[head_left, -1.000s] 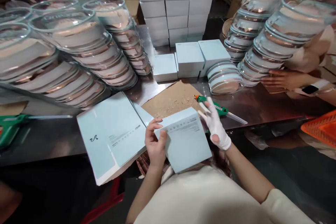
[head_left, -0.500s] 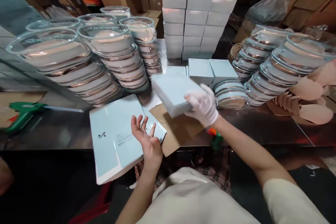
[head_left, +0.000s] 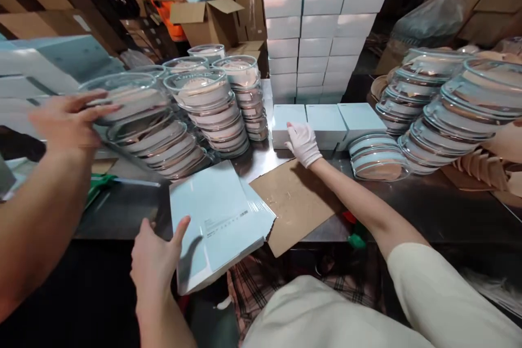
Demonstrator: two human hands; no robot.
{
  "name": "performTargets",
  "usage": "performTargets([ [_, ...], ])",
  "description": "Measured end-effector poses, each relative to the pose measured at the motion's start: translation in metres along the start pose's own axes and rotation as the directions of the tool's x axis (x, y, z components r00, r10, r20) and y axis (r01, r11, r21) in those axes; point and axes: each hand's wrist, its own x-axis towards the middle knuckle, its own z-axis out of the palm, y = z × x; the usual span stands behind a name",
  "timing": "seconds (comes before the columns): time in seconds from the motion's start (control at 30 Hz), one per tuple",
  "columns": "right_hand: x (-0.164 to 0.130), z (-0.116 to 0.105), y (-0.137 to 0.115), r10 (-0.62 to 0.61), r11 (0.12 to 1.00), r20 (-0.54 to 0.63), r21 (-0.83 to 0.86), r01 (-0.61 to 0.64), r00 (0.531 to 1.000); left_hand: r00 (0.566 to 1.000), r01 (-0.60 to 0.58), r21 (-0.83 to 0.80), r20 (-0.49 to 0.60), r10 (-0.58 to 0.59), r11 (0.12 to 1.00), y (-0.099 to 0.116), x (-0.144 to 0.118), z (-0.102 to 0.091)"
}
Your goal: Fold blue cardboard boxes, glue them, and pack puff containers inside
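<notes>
Nothing is grasped by either grip: the gloved right hand point(head_left: 302, 143) is laid flat, fingers loose, on the near edge of a pale blue box point(head_left: 287, 122), and the bare left hand point(head_left: 154, 261) is spread wide, its thumb just over the near left corner of the sheets point(head_left: 218, 220). That box is seen as the leftmost of three in a row toward the bench's point(head_left: 428, 204) far side, in front of a wall of white boxes point(head_left: 320, 38).

A green tool point(head_left: 355, 239) below the bench's near edge is mostly hidden by the right forearm. Whether the left fingertips touch the sheets cannot be told. Another person's hand point(head_left: 69, 119) is pressed against the leftmost stack of glass bowls point(head_left: 142, 125) at the far left; the arm is cut off by the frame. A second green object point(head_left: 100, 182) is half covered by that arm.

The sheets are flat, matte, pale blue card, stacked slightly fanned and overhanging the near edge. A brown cardboard piece point(head_left: 296, 201) is laid beside them, one corner past the edge. The bowls are round and clear, nested with tan pads between, in leaning stacks at both far corners. The bench is dark, reflective metal.

Bare bench is left between the cardboard and the right-hand stacks point(head_left: 452, 114).
</notes>
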Motion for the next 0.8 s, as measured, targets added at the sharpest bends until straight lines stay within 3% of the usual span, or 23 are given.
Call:
performTargets([
  [0.07, -0.045, -0.006, -0.008, -0.093, 0.995, -0.096, 0.037, 0.097, 0.991, 0.978, 0.107, 0.117, 0.165, -0.126, 0.987, -0.005, 0.016, -0.005],
  [0.13, -0.103, -0.014, -0.016, -0.234, 0.964, -0.183, 0.082, 0.252, 0.955, 0.97, 0.132, 0.102, 0.192, -0.149, 0.986, -0.005, 0.012, -0.011],
  [0.17, -0.132, -0.019, -0.02, -0.286, 0.943, -0.234, 0.103, 0.316, 0.929, 0.983, 0.132, 0.071, 0.118, -0.14, 0.989, -0.002, 0.003, -0.014],
  [0.23, -0.184, -0.035, -0.028, -0.302, 0.914, -0.34, 0.164, 0.372, 0.891, 0.98, 0.126, -0.009, -0.152, -0.126, 0.992, 0.009, -0.028, -0.017],
  [0.3, -0.217, -0.059, -0.037, -0.242, 0.909, -0.436, 0.21, 0.359, 0.867, 0.939, -0.015, -0.154, -0.342, -0.039, 0.988, 0.029, -0.065, -0.009],
  [0.33, -0.225, -0.073, -0.041, -0.194, 0.919, -0.489, 0.212, 0.331, 0.851, 0.954, -0.152, -0.268, -0.292, 0.07, 0.951, 0.041, -0.083, -0.001],
  [0.37, -0.228, -0.086, -0.044, -0.151, 0.934, -0.539, 0.197, 0.298, 0.829, 0.958, -0.286, -0.369, -0.101, 0.268, 0.884, 0.054, -0.099, 0.009],
  [0.4, -0.228, -0.098, -0.047, -0.125, 0.947, -0.578, 0.172, 0.27, 0.806, 0.876, -0.374, -0.456, 0.113, 0.469, 0.808, 0.065, -0.114, 0.022],
  [0.43, -0.225, -0.108, -0.048, -0.109, 0.957, -0.597, 0.152, 0.246, 0.795, 0.74, -0.421, -0.53, 0.269, 0.617, 0.736, 0.075, -0.126, 0.035],
  [0.47, -0.222, -0.115, -0.048, -0.099, 0.963, -0.593, 0.145, 0.227, 0.799, 0.587, -0.445, -0.594, 0.372, 0.719, 0.67, 0.081, -0.136, 0.047],
  [0.5, -0.22, -0.12, -0.046, -0.09, 0.964, -0.567, 0.156, 0.214, 0.819, 0.48, -0.456, -0.636, 0.413, 0.774, 0.622, 0.084, -0.144, 0.059],
  [0.53, -0.221, -0.122, -0.043, -0.081, 0.963, -0.53, 0.178, 0.204, 0.844, 0.426, -0.463, -0.659, 0.421, 0.801, 0.593, 0.084, -0.15, 0.068],
  [0.57, -0.223, -0.122, -0.039, -0.078, 0.959, -0.496, 0.199, 0.201, 0.865, 0.415, -0.469, -0.667, 0.412, 0.811, 0.579, 0.081, -0.153, 0.074],
  [0.67, -0.243, -0.116, -0.027, -0.111, 0.944, -0.428, 0.236, 0.23, 0.897, 0.489, -0.501, -0.646, 0.337, 0.804, 0.576, 0.064, -0.15, 0.082],
  [0.7, -0.251, -0.114, -0.023, -0.113, 0.939, -0.388, 0.258, 0.225, 0.915, 0.494, -0.526, -0.64, 0.306, 0.814, 0.56, 0.058, -0.146, 0.081],
  [0.77, -0.262, -0.112, -0.015, -0.057, 0.919, -0.225, 0.369, 0.139, 0.973, 0.454, -0.59, -0.628, 0.261, 0.852, 0.507, 0.05, -0.138, 0.078],
  [0.8, -0.265, -0.112, -0.011, -0.02, 0.887, -0.086, 0.458, 0.057, 0.996, 0.42, -0.617, -0.623, 0.256, 0.871, 0.481, 0.048, -0.133, 0.076],
])
